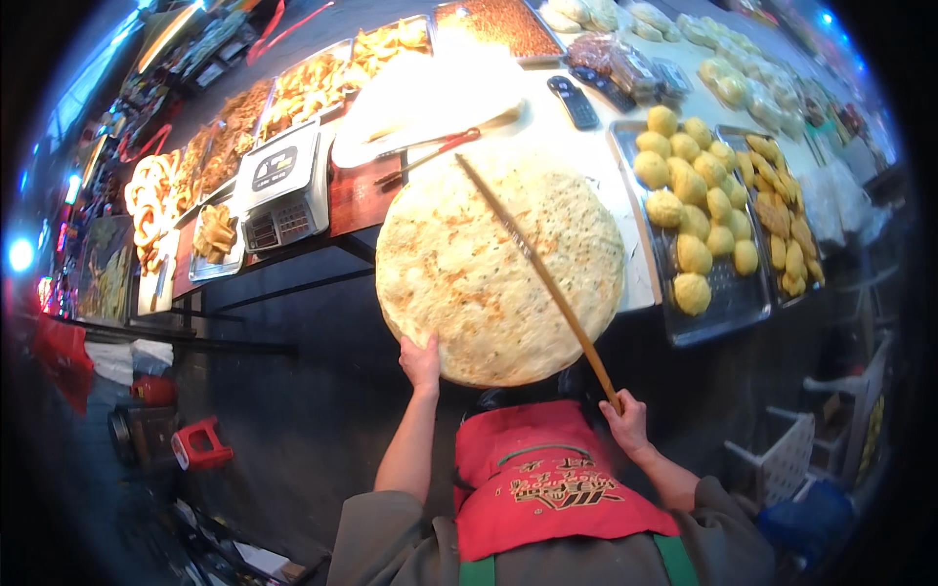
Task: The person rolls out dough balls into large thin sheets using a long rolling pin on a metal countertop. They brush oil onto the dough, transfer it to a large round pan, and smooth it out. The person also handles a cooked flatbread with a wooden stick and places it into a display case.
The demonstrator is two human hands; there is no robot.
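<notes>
A large round flatbread [454, 264] with browned patches and green flecks fills the middle of the view, its near edge jutting past the table. My left hand [421, 365] grips its lower left edge, thumb on top and the fingers hidden underneath. In my right hand [626, 421] is the near end of a long wooden stick [560, 300]. The stick slants up and left across the bread's top; whether it presses on the surface I cannot tell. Beyond the bread, red-handled tongs [440, 150] lie beside a brightly glared pale round thing [432, 95].
Left of the bread stands a digital scale [282, 183], with a small tray [216, 245] of fried dough nearby. Trays of yellow balls [689, 183] and fried pieces [780, 212] sit at right. A black handheld device [573, 102] lies behind. A white plastic stool [784, 454] stands low right.
</notes>
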